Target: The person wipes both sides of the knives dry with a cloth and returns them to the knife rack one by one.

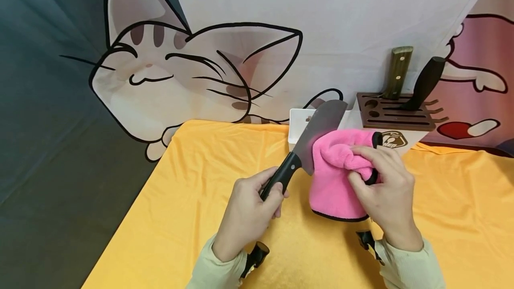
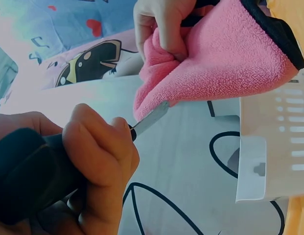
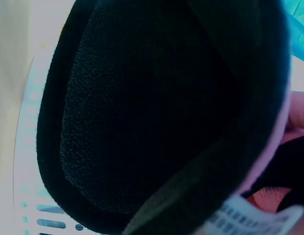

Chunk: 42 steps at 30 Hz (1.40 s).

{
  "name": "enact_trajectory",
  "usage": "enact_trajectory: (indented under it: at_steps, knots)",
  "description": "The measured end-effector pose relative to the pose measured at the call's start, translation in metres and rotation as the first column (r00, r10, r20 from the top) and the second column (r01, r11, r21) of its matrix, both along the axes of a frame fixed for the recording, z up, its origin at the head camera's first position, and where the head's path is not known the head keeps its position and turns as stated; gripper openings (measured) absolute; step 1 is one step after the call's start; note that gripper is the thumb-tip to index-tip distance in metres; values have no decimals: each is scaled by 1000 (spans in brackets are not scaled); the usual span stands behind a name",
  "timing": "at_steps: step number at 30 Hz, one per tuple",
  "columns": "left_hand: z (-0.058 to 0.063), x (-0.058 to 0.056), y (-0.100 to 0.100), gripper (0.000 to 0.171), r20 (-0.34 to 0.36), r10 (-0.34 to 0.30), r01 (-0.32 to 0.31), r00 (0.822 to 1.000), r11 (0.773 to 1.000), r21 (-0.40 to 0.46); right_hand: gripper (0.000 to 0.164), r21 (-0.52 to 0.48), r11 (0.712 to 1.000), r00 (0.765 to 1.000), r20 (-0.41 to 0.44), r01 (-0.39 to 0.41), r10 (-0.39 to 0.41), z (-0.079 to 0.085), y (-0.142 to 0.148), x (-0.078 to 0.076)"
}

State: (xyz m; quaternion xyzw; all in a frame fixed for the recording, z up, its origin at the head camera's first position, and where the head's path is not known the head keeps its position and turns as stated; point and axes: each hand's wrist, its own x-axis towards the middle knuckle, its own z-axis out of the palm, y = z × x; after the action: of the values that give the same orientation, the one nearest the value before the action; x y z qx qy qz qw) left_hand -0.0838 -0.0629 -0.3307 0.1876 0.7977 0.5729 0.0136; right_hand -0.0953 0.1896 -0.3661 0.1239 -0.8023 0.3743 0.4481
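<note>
My left hand (image 1: 250,213) grips the black handle of a cleaver-like kitchen knife (image 1: 321,121), whose wide blade tilts up and to the right. Bunched in my right hand (image 1: 387,188) is a pink cloth (image 1: 339,191) with black edging, pinched between thumb and fingers. The cloth lies against the blade's right side and covers part of it. In the left wrist view, only a short piece of the blade (image 2: 152,117) shows below the cloth (image 2: 230,58). The cloth's dark underside (image 3: 152,112) fills most of the right wrist view, with a white label (image 3: 254,218) hanging from it.
Behind the cloth stands a white knife holder with a brown slotted top (image 1: 395,121). A wooden-handled knife (image 1: 397,72) and a black-handled one (image 1: 425,81) stand in it. A white slotted bin (image 1: 298,124) adjoins on the left. Yellow fabric (image 1: 180,217) covers the table.
</note>
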Motion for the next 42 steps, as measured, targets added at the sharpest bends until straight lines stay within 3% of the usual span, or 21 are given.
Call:
enact_trajectory:
  at_steps: [9,27,33,42]
  knots:
    - [-6,-3,4,16,-27,2,-2,1000,1000,-10,31,83,984,986,-44,-158,162,1,-6,0]
    - [-14,-3,14,14,-111,-31,19,993,993,-116,34,103,962,954,-141,-253,266,1,-12,-2]
    - [-14,-3,14,17,-160,-53,26,986,985,-169,32,82,963,949,-167,-258,268,1,-14,-3]
    - [-12,-4,10,15,-200,-109,61,974,971,-232,25,14,980,970,-144,-197,197,1,-14,-2]
